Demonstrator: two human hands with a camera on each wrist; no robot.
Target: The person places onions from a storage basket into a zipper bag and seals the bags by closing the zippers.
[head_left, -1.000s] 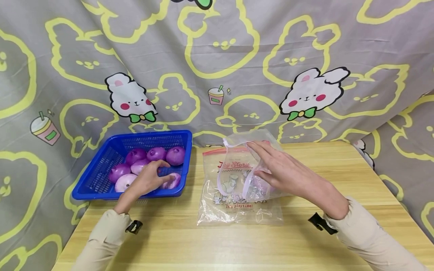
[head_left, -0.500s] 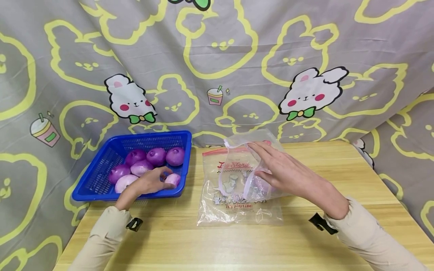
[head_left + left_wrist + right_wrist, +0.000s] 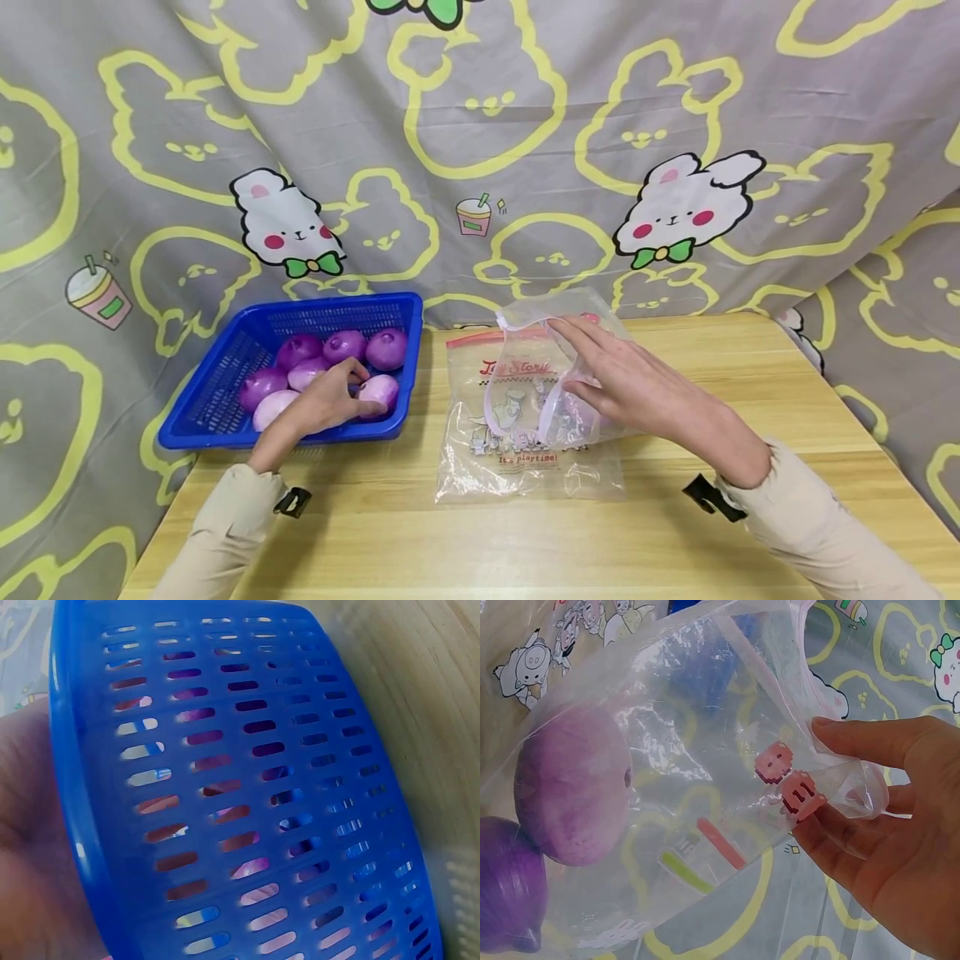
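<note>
One pale onion (image 3: 381,392) sits between the thumb and curled fingers of the left hand (image 3: 324,400), which reaches over the rim of a blue basket (image 3: 415,362), likely the easiest way in. Thumb and fingers of the right hand (image 3: 637,375) pinch the edge of a clear bag (image 3: 697,697), seemingly so its white-zipped mouth gapes toward the basket (two purple onions (image 3: 577,787) show inside). Beneath lies a flat printed bag (image 3: 459,433). Six other onions (image 3: 386,350) crowd the basket. Only a narrow strip of table (image 3: 427,475) parts basket from bags; roomier wood stretches in front, with patterned cloth (image 3: 525,108) closing the back.
</note>
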